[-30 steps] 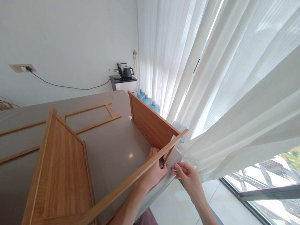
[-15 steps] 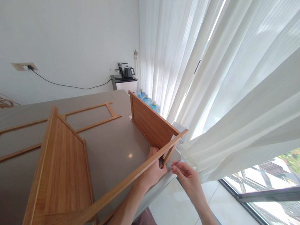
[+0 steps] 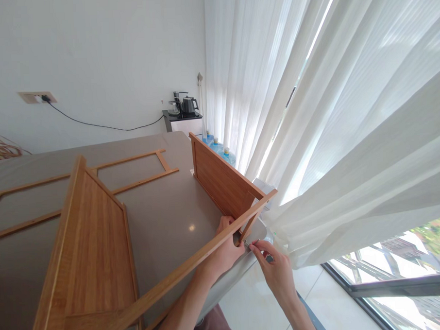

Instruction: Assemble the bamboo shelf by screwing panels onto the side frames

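A wooden side frame (image 3: 195,259) with a long rail runs diagonally toward me and joins two upright wooden panels, the right panel (image 3: 220,177) and the left panel (image 3: 96,253). My left hand (image 3: 224,252) reaches under the rail and is closed around the frame's short end piece by the right panel's near corner. Between the thumb and fingers of my right hand (image 3: 273,265) is a small thin metal tool, seemingly a hex key (image 3: 256,241). Its tip meets a small screw (image 3: 245,242) at the frame's end; the exact fit is too small to tell.
Another wooden frame (image 3: 146,186) lies flat on the grey-covered table (image 3: 164,221). Beyond the table stand a kettle (image 3: 188,105) on a cabinet and several water bottles (image 3: 226,155). White curtains (image 3: 313,131) hang close on the right, beside a window.
My right hand has moved slightly left, bringing the hex key to the screw at the frame's end. My left hand and the wooden parts stay where they were.
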Demonstrator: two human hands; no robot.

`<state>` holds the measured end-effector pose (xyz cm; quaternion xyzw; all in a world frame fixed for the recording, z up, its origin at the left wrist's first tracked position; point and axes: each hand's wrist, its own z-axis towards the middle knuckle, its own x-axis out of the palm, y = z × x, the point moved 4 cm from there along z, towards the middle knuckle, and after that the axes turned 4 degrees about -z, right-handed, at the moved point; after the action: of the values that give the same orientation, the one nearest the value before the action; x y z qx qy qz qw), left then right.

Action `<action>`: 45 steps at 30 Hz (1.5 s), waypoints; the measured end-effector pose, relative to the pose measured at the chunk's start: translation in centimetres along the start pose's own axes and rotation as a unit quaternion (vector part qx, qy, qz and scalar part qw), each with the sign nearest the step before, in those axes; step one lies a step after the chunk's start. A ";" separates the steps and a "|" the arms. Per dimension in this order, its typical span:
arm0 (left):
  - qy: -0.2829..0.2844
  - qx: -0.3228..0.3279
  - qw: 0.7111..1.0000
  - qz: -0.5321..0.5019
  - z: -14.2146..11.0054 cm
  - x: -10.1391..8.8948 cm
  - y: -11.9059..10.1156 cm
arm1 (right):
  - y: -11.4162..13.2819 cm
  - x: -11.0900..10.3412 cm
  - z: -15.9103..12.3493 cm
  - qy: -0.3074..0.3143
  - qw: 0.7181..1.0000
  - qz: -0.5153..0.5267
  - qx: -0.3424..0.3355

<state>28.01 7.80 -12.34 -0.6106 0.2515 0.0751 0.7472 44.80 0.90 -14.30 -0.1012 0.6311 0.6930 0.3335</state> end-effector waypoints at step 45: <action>-0.008 -0.002 1.000 -0.010 0.1 -0.1 -0.3 | 0.2 0.6 -0.7 -0.041 0.996 -0.071 -0.035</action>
<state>28.06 7.84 -11.98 -0.6143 0.2390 0.0730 0.7485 44.07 0.44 -14.57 -0.1289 0.5838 0.6926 0.4035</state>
